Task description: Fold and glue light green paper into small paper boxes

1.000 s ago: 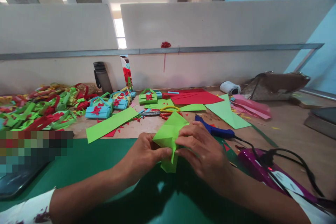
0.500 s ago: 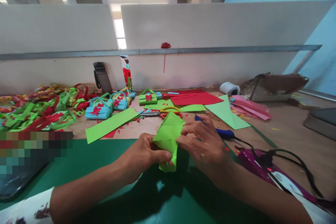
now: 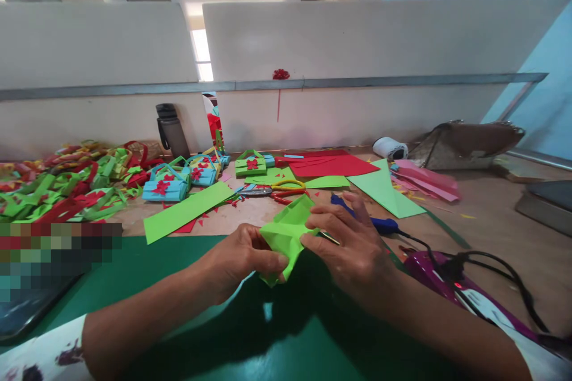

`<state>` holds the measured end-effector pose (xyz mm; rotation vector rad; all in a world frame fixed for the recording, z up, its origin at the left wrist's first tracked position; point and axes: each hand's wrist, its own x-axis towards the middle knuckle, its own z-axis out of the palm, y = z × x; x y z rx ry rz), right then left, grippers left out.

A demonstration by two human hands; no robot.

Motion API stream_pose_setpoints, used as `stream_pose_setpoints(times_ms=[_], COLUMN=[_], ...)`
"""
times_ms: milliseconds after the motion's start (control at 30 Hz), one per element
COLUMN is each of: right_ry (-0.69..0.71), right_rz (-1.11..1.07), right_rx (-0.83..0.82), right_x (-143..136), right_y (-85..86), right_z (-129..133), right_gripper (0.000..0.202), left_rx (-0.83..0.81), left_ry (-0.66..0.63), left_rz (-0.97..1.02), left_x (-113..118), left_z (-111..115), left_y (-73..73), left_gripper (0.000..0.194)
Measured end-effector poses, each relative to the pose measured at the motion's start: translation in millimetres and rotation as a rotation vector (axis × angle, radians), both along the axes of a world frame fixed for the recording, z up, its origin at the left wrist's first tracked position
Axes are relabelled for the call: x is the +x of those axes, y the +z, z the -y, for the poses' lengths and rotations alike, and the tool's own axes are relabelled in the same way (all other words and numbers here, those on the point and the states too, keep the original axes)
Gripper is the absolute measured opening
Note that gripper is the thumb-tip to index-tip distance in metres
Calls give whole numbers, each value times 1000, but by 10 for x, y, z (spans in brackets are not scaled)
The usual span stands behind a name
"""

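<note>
A creased piece of bright green paper [image 3: 286,235] is held up between both hands above the green mat [image 3: 187,250]. My left hand [image 3: 248,256] is closed on its left and lower edge, the thumb lying across the front. On the right side, my right hand [image 3: 348,244] pinches the paper's edge between thumb and fingertips. Just beyond that hand lies a blue glue gun [image 3: 383,225], partly covered by the fingers. Yellow-and-red-handled scissors [image 3: 286,190] rest behind the paper.
Small blue paper bags [image 3: 165,189] and a green one [image 3: 250,165] stand at the back. A pile of paper pieces [image 3: 58,190] fills the left. A dark bottle [image 3: 172,131], red sheets [image 3: 333,165], a purple power strip [image 3: 469,292] with cables and a phone [image 3: 36,303] lie around.
The green paper has tilted and folded in more at its middle, its lower end swinging left. Both hands keep their hold, and the view has shifted slightly.
</note>
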<state>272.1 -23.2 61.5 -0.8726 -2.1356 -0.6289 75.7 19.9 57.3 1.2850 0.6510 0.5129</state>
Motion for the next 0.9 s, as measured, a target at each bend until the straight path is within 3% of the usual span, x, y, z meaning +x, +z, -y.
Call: stream_pose_setpoints(times_ms=[100, 200, 300, 400, 600, 900], right_ry=[-7, -36, -75, -93, -95, -94], right_rz=[2, -8, -26, -41, -33, -35], right_rx=[3, -7, -24, -38, -51, -62], right_x=[-5, -12, -18, -20, -30, -46], right_y=[11, 5, -5, -10, 8, 0], right_z=[9, 8, 2, 1, 16, 25], right_gripper=[23, 24, 22, 21, 23, 24], left_rx=[25, 56, 151, 228, 51, 24], left_ry=[50, 185, 313, 333, 323, 426], left_rz=[-28, 14, 61, 100, 66, 11], left_x=[20, 46, 53, 49, 68, 85], left_z=[20, 50, 82, 114, 145, 153], left_y=[22, 61, 100, 113, 65, 33], left_gripper=[21, 28, 52, 64, 25, 21])
